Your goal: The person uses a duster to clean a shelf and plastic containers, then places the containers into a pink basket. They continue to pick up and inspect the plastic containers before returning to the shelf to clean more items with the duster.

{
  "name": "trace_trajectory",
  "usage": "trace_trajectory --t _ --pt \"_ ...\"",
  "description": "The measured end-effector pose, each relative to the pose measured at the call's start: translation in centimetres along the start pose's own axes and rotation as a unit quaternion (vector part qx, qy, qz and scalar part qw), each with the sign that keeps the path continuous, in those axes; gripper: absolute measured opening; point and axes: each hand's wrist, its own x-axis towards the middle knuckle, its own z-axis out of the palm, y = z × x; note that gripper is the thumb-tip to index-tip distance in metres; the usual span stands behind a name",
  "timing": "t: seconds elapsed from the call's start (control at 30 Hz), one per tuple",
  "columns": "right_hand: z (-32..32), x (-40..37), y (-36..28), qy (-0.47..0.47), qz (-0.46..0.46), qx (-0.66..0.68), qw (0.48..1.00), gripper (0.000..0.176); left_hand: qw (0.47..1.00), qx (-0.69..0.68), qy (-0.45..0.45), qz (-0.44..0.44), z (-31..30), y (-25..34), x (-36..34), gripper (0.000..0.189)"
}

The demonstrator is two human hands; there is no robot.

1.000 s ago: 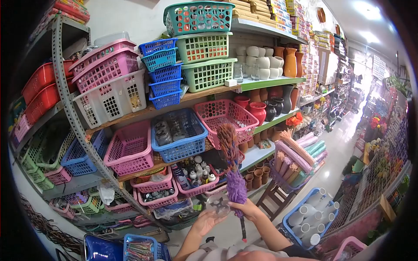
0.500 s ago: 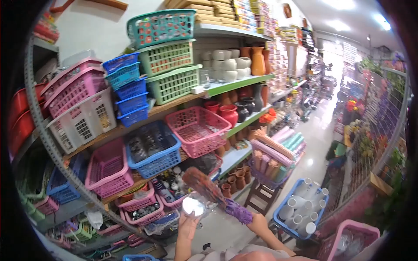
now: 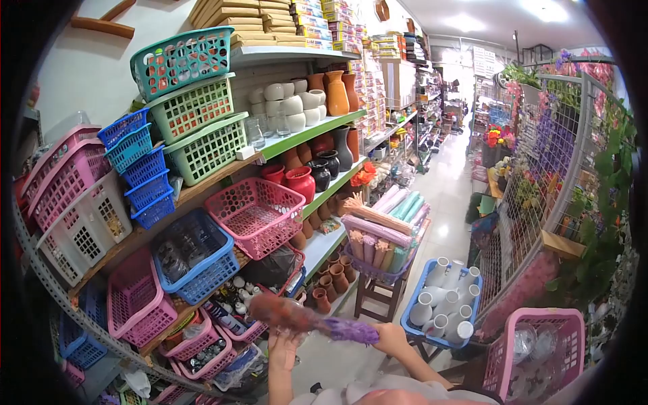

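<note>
A long duster [image 3: 290,314], with a brown-orange fluffy end and a purple end, is slightly blurred at the lower middle. At its purple end, my right hand [image 3: 390,339] is wrapped round the duster. My left hand [image 3: 283,349] is raised just below the brown end, with its fingertips at a clear glass item [image 3: 286,331] that the duster mostly covers. The item's exact shape cannot be made out.
Shelves on the left hold a pink basket [image 3: 260,216], a blue basket [image 3: 192,253] and pots. A blue basket of white vases [image 3: 442,304] stands right, near a pink basket [image 3: 536,351] of clear items. An aisle [image 3: 439,216] runs back beside wire mesh.
The view has swung right, so the shelves sit further left. The duster has come down over the clear item in my left hand, hiding its bright round face.
</note>
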Motion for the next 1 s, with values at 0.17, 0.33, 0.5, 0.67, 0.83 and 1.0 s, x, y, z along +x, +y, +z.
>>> trace_trajectory --t 0.17,0.33,0.5,0.67,0.83,1.0 --pt "0.7 0.5 0.0 0.046 0.048 -0.005 0.998 0.029 1.000 0.012 -0.003 -0.022 -0.3 -0.3 0.9 0.051" --pt "1.0 1.3 0.1 -0.029 0.002 -0.020 0.999 0.030 0.999 0.029 -0.018 -0.021 -1.3 0.3 1.7 0.052" --pt "2.0 3.8 -0.8 0.077 0.127 -0.018 0.989 0.043 0.992 0.125 0.024 -0.008 -0.9 2.0 2.3 0.055" --pt "2.0 4.6 -5.1 0.020 0.057 0.054 0.997 0.065 0.941 0.315 0.072 0.097 -3.5 2.6 5.4 0.040" --pt "2.5 5.8 -8.6 -0.061 -0.114 -0.058 0.990 0.053 0.506 0.812 0.028 0.291 -6.5 4.8 9.0 0.021" --pt "5.3 6.5 -10.4 0.029 -0.030 -0.008 0.999 0.046 0.836 0.527 0.096 0.122 -4.5 7.2 9.2 0.011"
